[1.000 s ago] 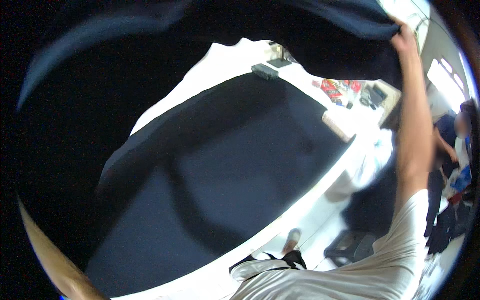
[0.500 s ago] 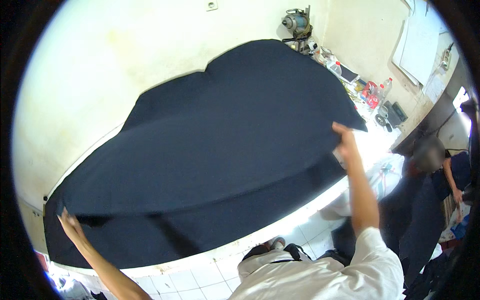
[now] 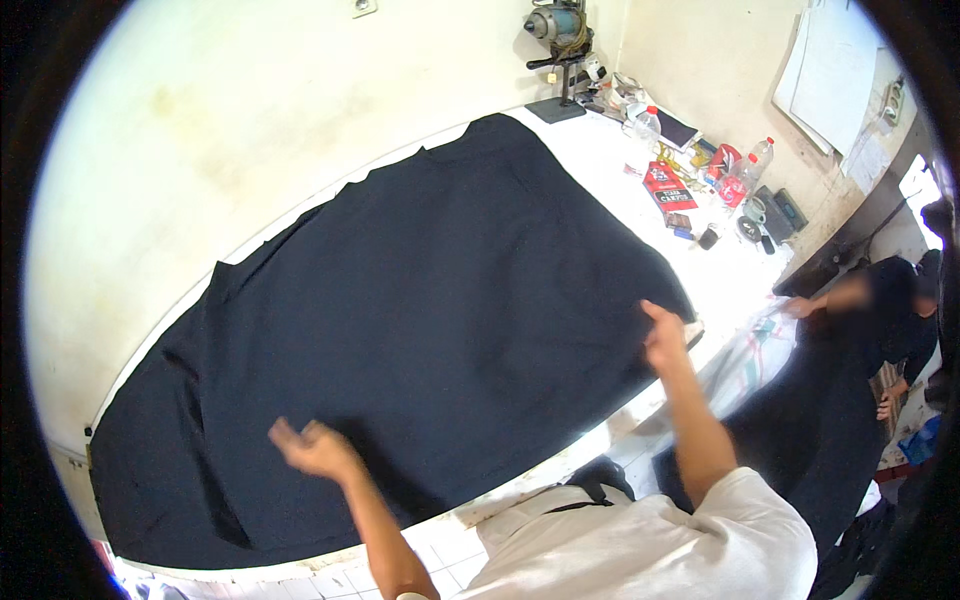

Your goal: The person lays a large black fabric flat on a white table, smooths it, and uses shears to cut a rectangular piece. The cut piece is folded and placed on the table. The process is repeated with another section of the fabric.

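A large dark cloth [image 3: 430, 300] lies over the long white table, its outline uneven and creased on the left. My left hand [image 3: 312, 450] is over the near middle of the cloth, slightly blurred. Its fingers are apart and hold nothing. My right hand [image 3: 662, 338] is at the cloth's right end, close to the near corner. Its thumb and fingers look spread, with no fold of cloth visible in them; its lower fingers are partly hidden.
A cutting machine [image 3: 558, 50] stands at the far end of the white table [image 3: 610, 180]. Bottles [image 3: 738, 180], a red packet [image 3: 668, 188] and small items sit at the right. Beside the table, a person in dark clothes [image 3: 850, 370] touches a translucent sack [image 3: 745, 350].
The raised cloth has settled and slid nearer, baring the table's far right. My left hand has left the cloth's left edge and moved right; my right hand has come lower and nearer.
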The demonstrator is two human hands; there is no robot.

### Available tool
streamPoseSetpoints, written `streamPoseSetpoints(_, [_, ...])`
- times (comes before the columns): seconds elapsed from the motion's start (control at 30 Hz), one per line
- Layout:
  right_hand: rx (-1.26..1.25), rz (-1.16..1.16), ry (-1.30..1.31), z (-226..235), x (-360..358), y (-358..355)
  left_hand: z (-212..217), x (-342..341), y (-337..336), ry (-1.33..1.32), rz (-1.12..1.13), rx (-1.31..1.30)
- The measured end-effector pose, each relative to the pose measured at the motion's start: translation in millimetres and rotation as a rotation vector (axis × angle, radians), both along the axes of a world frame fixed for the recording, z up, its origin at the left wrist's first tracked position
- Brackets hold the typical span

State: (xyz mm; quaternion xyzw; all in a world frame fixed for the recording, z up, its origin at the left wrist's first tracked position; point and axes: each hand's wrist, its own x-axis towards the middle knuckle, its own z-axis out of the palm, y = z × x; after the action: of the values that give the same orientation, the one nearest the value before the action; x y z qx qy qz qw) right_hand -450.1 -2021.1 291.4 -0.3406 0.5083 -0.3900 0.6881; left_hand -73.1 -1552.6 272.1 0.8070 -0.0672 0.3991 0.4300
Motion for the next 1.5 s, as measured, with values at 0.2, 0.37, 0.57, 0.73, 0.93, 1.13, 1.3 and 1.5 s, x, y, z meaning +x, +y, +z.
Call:
streamPoseSetpoints(0.2, [-1.167, 1.249, 0.383, 21, 26, 14, 26, -185, -295, 1.114, -1.245, -0.253])
streamPoseSetpoints(0.37, [-1.046, 0.570, 1.412, 5, -38, -53, 8, -199, -372, 0.763, -0.492, -0.533])
streamPoseSetpoints(0.57, [-0.855, 0.601, 1.251, -24, -90, -148, 22, -162, -288, 0.611, 0.153, -0.588])
streamPoseSetpoints(0.73, [-0.608, 0.504, 1.251, -69, -138, -233, -27, -194, -220, 0.608, 0.655, -0.293])
streamPoseSetpoints(0.93, [-0.844, 0.475, 1.249, -72, -73, -243, -96, -228, -235, 0.494, 0.371, 0.111])
streamPoseSetpoints(1.13, [-1.269, 1.115, 0.981, -67, 63, -253, -97, -222, -243, 0.678, 0.518, 0.374])
streamPoseSetpoints(1.3, [-1.047, 1.007, 1.295, -36, 112, -263, -91, -221, -255, 0.724, 0.573, 0.296])
streamPoseSetpoints(1.5, [-1.321, 0.919, 0.965, -71, 236, -326, -90, -217, -260, 0.717, 0.589, 0.341])
